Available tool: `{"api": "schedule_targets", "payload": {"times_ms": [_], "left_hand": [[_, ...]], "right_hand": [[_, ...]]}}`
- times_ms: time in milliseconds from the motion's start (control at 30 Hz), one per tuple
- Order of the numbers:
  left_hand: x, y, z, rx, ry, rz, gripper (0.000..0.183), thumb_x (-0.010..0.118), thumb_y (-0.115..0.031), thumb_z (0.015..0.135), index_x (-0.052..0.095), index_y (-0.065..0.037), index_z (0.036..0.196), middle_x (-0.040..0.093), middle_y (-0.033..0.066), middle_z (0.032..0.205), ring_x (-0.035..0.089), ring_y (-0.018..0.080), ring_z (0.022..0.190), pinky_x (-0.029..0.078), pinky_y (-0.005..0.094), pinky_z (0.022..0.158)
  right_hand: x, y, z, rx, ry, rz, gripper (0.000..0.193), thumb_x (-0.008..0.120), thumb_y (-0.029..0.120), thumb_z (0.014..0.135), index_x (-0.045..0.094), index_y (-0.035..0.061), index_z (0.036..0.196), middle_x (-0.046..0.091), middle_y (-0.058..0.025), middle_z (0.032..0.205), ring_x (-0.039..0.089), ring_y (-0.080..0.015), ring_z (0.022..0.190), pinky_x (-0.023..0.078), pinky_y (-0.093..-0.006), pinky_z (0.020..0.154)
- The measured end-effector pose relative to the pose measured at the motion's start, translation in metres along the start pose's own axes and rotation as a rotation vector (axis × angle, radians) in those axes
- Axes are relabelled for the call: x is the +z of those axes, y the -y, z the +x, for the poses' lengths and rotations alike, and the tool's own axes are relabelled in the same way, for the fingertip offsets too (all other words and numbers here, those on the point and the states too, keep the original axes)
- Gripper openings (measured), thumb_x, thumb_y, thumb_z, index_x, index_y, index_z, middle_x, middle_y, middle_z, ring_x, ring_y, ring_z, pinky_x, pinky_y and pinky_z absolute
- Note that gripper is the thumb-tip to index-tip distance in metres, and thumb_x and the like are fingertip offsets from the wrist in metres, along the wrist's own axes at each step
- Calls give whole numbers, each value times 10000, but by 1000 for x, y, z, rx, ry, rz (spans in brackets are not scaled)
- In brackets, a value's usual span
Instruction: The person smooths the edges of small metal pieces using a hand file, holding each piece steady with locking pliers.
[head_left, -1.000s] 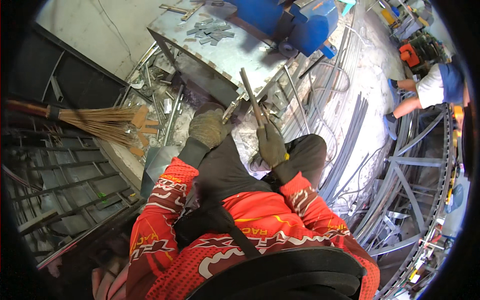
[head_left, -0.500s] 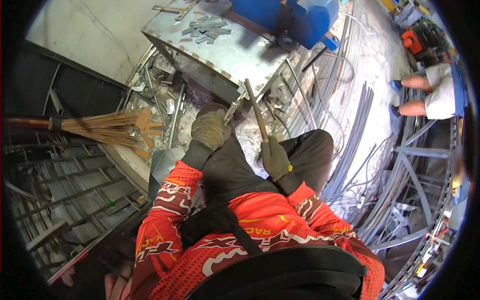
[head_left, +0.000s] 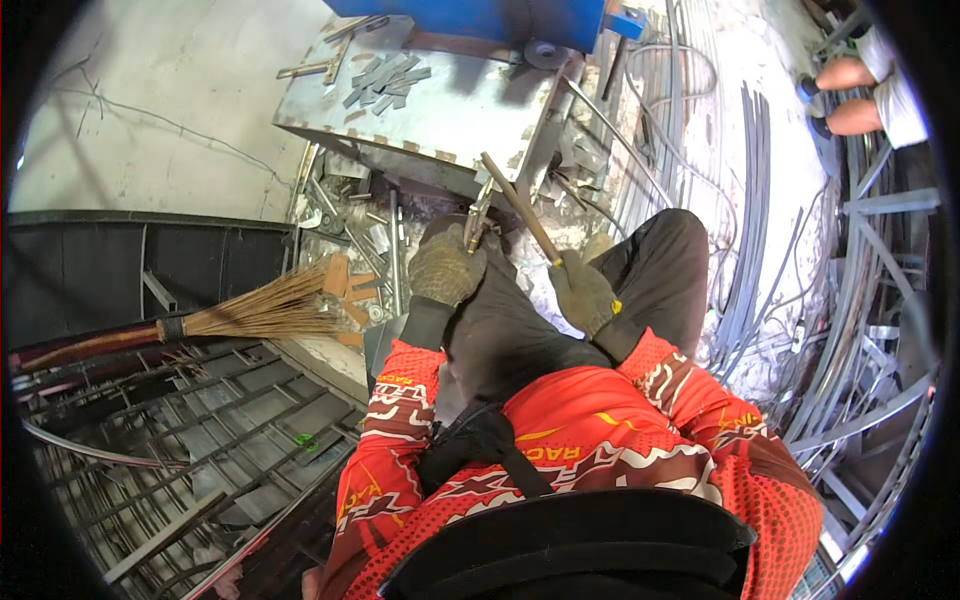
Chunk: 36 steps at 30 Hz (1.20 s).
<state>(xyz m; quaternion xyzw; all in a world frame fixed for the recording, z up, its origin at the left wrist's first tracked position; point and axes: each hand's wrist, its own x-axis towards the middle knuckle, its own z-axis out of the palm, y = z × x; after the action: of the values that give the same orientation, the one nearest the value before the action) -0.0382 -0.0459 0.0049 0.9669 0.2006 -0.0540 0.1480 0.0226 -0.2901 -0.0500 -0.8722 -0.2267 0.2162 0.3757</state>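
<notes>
My left hand (head_left: 445, 272), in a worn knitted glove, is closed round a slim metal tool (head_left: 479, 214) that looks like locking pliers. Its far end points up to the near edge of a low metal-topped table (head_left: 430, 125); what its jaws hold, if anything, is too small to tell. In my gloved right hand (head_left: 584, 294) is the lower end of a straight brown rod (head_left: 522, 208). The rod slants up and left, its top end close to the tool's tip and the table edge. Whether they touch I cannot tell.
Several flat metal pieces (head_left: 385, 82) lie on the table beside a blue machine (head_left: 470, 22). A straw broom (head_left: 265, 305) lies left, above a metal grid (head_left: 190, 430). Long steel bars (head_left: 750, 210) line the right floor. Another person's legs (head_left: 855, 98) stand far right.
My view has swung, so the surroundings sit differently in the picture. Both hands keep hold of the tool and the rod, in nearly the same place by the table edge.
</notes>
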Motion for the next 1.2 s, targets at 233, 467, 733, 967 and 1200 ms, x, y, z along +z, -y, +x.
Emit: {"api": "schedule_targets", "payload": {"times_ms": [233,467,733,967,1200], "left_hand": [[-1,2,6,19,61,-21,503,706,-476,874,661,-48,1134,704,245,966,686,443,943,550,525,811],[7,7,5,30,5,-44,463,727,-459,853,669,-99,1138,709,228,969,685,445,930,547,530,789],[9,6,7,2,37,-23,460,725,-450,856,658,-99,1146,710,232,1015,683,442,969,543,532,816],[2,7,4,-34,44,-38,452,721,-451,863,677,-82,1120,716,240,1019,687,440,982,548,529,837],[7,12,5,9,53,-46,464,728,-450,859,676,-95,1154,720,232,1030,685,449,1000,551,526,852]], "right_hand": [[8,39,78,-215,-91,-32,343,445,343,1072,515,19,1160,673,-273,786,677,-483,746,508,-597,675],[11,19,6,99,32,110,363,455,361,1067,500,18,1179,682,-287,833,679,-490,775,505,-601,698],[4,36,77,-86,-44,-46,387,457,362,1071,538,-5,1159,689,-279,852,685,-484,789,533,-573,695],[-9,15,14,-17,80,18,388,461,387,1063,490,25,1199,693,-278,830,682,-487,765,523,-574,683],[8,15,61,-37,-39,29,311,512,332,1043,521,40,1150,673,-274,808,660,-493,757,489,-584,661]]}}
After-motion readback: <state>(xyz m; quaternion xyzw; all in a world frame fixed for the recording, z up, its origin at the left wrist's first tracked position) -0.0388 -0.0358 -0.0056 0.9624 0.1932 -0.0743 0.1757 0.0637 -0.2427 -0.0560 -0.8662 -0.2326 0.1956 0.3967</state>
